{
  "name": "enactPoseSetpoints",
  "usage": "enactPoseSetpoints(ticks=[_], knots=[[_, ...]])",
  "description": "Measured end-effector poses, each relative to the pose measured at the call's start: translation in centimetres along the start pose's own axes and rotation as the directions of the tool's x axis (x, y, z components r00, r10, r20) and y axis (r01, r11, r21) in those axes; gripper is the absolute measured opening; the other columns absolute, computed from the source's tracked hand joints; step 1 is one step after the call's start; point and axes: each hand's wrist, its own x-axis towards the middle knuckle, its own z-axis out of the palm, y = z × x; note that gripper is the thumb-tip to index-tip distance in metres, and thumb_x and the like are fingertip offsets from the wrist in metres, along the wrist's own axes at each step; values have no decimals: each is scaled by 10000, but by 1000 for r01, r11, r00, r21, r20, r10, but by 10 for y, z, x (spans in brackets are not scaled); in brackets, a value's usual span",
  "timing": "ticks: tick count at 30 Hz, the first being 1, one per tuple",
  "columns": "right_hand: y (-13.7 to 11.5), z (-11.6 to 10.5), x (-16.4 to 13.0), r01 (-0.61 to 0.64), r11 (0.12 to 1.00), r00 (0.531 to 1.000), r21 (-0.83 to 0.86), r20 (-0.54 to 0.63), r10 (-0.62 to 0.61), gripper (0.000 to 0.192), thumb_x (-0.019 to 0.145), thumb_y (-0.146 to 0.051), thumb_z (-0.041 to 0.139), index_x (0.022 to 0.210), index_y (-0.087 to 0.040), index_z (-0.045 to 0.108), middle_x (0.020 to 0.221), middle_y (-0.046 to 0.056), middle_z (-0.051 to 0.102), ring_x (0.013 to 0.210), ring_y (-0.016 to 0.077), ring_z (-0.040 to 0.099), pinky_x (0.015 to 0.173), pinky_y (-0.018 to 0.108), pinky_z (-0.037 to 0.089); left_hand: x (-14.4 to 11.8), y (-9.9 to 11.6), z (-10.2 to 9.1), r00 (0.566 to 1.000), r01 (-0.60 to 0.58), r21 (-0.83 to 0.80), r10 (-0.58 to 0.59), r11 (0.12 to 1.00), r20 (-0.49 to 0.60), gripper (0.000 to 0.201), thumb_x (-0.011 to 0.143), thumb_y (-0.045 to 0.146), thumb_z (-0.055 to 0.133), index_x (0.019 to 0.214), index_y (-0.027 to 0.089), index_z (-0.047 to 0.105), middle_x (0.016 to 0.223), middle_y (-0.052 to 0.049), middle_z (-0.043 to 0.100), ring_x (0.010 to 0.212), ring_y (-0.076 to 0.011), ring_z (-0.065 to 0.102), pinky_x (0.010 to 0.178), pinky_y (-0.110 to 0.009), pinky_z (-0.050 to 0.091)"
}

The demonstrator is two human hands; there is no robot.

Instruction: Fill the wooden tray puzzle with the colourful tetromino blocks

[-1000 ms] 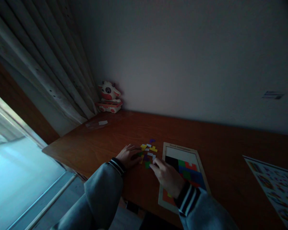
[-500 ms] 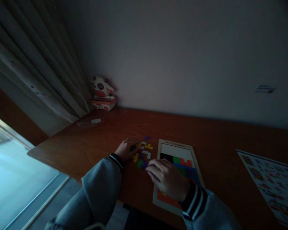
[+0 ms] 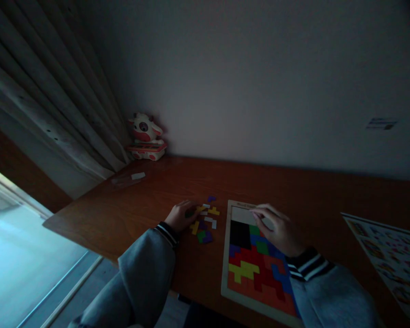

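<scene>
My left hand [image 3: 181, 216] rests on the desk beside a loose group of puzzle pieces. Its fingers and thumb are apart, curved around a dark gap, with the tips by a yellow piece [image 3: 201, 209]. Close by lie another yellow piece [image 3: 213, 211], a white piece [image 3: 213, 223], a purple piece [image 3: 211, 198] and a green piece [image 3: 201, 236]. Over the upper right of a wooden puzzle board [image 3: 224, 269] is my right hand [image 3: 278, 230], thumb and fingers pinched together. Whatever the pinch holds, if anything, is too small to tell. Coloured pieces fill the board's lower part; its top strip is pale.
A printed sheet [image 3: 379, 259] lies on the desk [image 3: 314, 196] at the right. In the back left corner stands a cow-shaped toy [image 3: 146, 136], with a clear wrapper and white label [image 3: 138, 176] nearer. A curtain [image 3: 54, 91] hangs at the left.
My right hand has moved up and right, from beside the loose pieces to above the board's upper part, uncovering more of the board. The left hand has stayed by the pieces.
</scene>
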Motion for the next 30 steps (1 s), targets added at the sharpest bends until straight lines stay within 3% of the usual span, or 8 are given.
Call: enactPoseSetpoints(ticks=[3,8,13,21,26,30], knots=[[22,0,-10,-64,997,993,52,-97,69,162,938,-263,513,1019,-216,645,951,62,654,817,182,641,776,337,527,0,0,1,1000,-10,-16,10,1000,-16,301,889,327,598,1168,220,632,1097,-49,685,962,-168,669,862,-274,551],[34,-1,-20,-156,981,967,118,-182,176,155,928,-295,531,954,-215,660,928,71,662,800,193,648,709,316,531,-1,1,2,999,-33,-54,33,998,-1,278,898,363,606,1132,218,646,1103,-44,686,964,-166,675,865,-282,560],[43,-6,-21,-208,972,955,105,-193,225,184,924,-337,533,954,-214,668,939,76,668,847,210,652,739,334,528,-2,0,3,997,-72,-31,72,997,5,212,910,351,599,1057,217,672,1117,-44,689,1013,-171,661,916,-307,540],[51,-9,-21,-187,979,965,82,-172,198,190,916,-352,537,961,-220,666,948,73,667,870,216,655,777,345,523,-4,3,0,989,-145,30,145,989,6,215,907,368,602,1001,198,692,1064,-79,699,985,-201,642,893,-363,527],[52,-12,-23,-161,986,973,36,-160,164,179,912,-340,538,963,-218,658,936,69,665,858,215,662,775,340,522,-11,16,-8,954,-277,-20,277,961,112,352,810,468,695,1045,206,686,1080,-93,689,998,-232,624,918,-410,486],[55,-16,-28,-173,985,976,6,-136,172,198,913,-364,525,949,-227,664,937,67,672,855,212,670,762,323,530,-18,19,-17,942,-291,-34,292,956,165,598,663,580,778,1115,206,666,1072,-100,696,983,-257,627,895,-426,487]])
